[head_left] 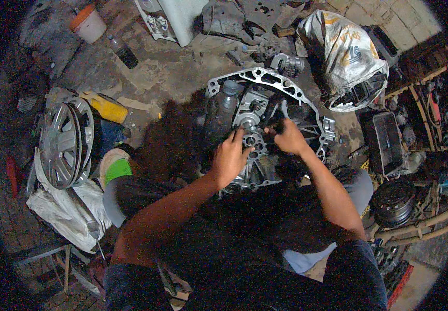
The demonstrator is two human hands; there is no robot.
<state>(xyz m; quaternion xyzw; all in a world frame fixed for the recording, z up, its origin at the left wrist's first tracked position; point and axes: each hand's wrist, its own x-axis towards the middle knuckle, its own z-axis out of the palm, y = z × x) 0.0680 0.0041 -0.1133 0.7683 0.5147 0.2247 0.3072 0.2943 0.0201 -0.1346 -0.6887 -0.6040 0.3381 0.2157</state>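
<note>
A large silvery gearbox housing (pixel 259 75) lies open in front of me, between my knees. At its middle stands a round metal shaft assembly (pixel 248 120) with a bolted plate (pixel 256 151) on the near side. My left hand (pixel 227 161) rests at the plate's left edge, index finger and thumb stretched apart and touching the metal. Just right of the shaft is my right hand (pixel 288 137), its fingers curled and the fingertips pressed together over the dark interior. Whatever may be between those fingertips is too dark to make out. A clear plastic bottle (pixel 229 89) is at the housing's upper left.
Wheel covers (pixel 60 145) and a yellow container (pixel 104 107) stand at left. Farther off are a dark-filled bottle (pixel 123 52) and an orange-and-white bucket (pixel 88 24). To the right sit a white sack (pixel 344 57), a black tray (pixel 387 142) and a dark wheel rim (pixel 394 203).
</note>
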